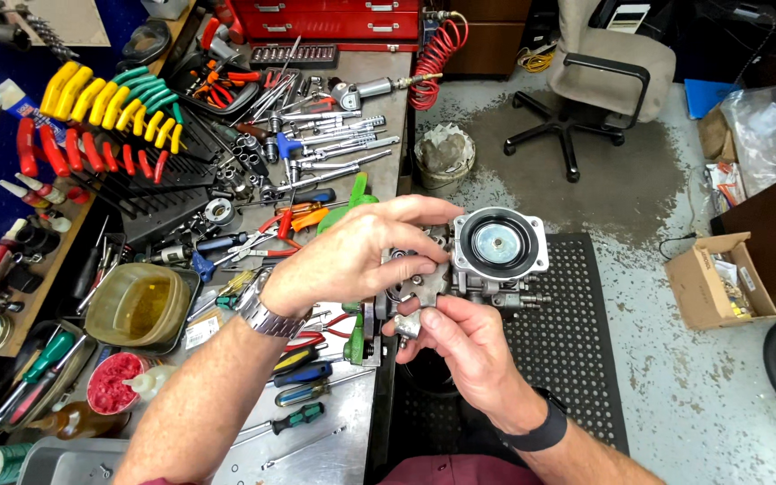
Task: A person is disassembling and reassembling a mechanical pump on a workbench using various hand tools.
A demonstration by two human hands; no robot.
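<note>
A metal carburetor (482, 260) with a round diaphragm cover, held just off the bench's (316, 454) right edge above the perforated floor mat (577, 359). It looks heavy, rigid and probably oily; best gripped by the cast body. Left hand (352, 256) curls over its side; right hand (460, 346) pinches beneath.

I count two hands, left (352, 256) and right (460, 346), on one metal engine part (487, 256); one wristwatch (267, 316); one black wristband (536, 431); one office chair (599, 72); one cardboard box (711, 283); one red coiled hose (437, 49); one bucket (445, 154); one black floor mat (577, 359); yellow-handled keys (78, 94), about six; one amber tub (141, 305)
</note>
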